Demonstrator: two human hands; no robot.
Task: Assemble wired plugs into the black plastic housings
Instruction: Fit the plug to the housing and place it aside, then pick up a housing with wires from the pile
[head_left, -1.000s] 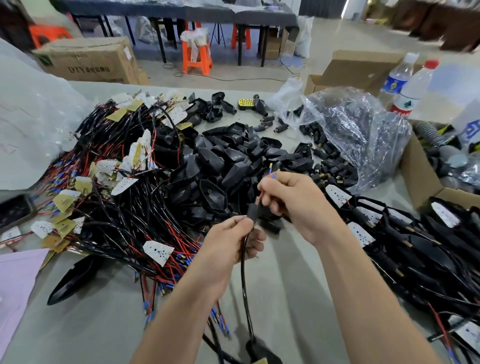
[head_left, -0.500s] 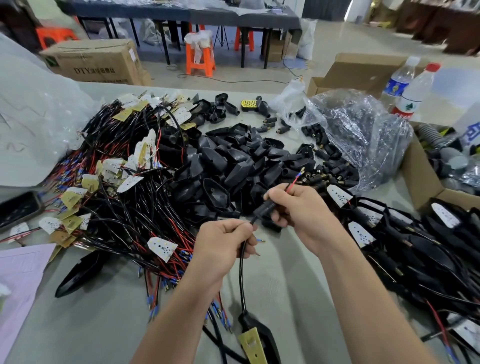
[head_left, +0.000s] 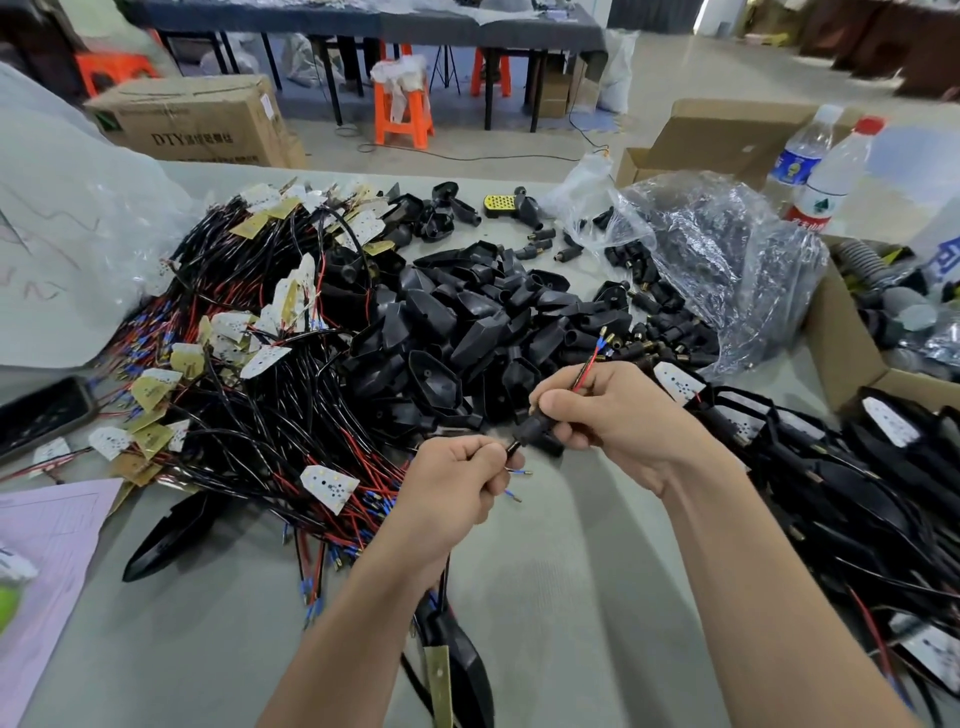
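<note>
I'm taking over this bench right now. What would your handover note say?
Left hand grips the black cable just below the small black sleeve.
Right hand pinches that sleeve; red and blue wire ends poke out above it.
Cable's far end: a housing near the table edge.
Loose housings piled centre, wired harnesses left.
Done: wires threaded through sleeve. Left: seat it, then work through both piles.

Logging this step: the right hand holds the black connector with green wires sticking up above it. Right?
No. The head view shows those wires are red with blue tips, not green; the right hand does hold the black connector.
</note>
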